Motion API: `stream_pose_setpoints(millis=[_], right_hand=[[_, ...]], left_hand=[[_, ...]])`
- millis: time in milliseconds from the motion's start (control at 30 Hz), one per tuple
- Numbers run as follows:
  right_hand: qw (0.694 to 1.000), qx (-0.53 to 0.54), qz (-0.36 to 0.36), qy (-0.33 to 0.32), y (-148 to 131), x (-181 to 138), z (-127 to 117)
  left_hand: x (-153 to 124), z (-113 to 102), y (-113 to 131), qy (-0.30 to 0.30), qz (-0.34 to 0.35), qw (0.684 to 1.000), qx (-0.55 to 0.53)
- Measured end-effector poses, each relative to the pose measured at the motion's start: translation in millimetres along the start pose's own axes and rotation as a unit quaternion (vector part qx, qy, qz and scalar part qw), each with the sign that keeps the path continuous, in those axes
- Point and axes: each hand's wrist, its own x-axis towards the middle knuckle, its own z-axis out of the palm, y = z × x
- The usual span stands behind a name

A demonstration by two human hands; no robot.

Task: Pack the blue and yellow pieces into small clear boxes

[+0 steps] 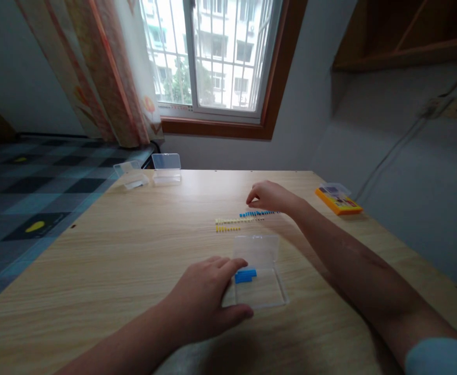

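Note:
My left hand (pixel 205 297) lies flat on the wooden table (pixel 115 260), fingers spread, touching the left side of an open clear plastic box (pixel 259 284). A few blue pieces (pixel 245 275) lie in the box's back left corner. My right hand (pixel 269 197) reaches further out with its fingers curled down in a pinch over a row of small blue pieces (pixel 257 213). What the fingertips hold is too small to see. Rows of pale yellow pieces (pixel 234 221) and bright yellow pieces (pixel 227 228) lie just in front of the blue row.
Two more open clear boxes (pixel 130 173) (pixel 166 167) stand at the table's far left edge. An orange case with a clear lid (pixel 338 200) lies at the far right. A checked bed (pixel 25 192) is left of the table, a window behind it.

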Motion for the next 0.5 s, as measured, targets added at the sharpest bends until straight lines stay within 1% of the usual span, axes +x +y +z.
stream_pose_setpoints(millis=[233, 500], right_hand=[[0.999, -0.01, 0.026, -0.033, 8, 0, 5], [0.998, 0.007, -0.016, -0.055, 0, 0, 12]], left_hand=[[0, 0, 1, 0.006, -0.002, 1.0, 0.001], [0, 1, 1, 0.001, -0.003, 1.0, -0.005]])
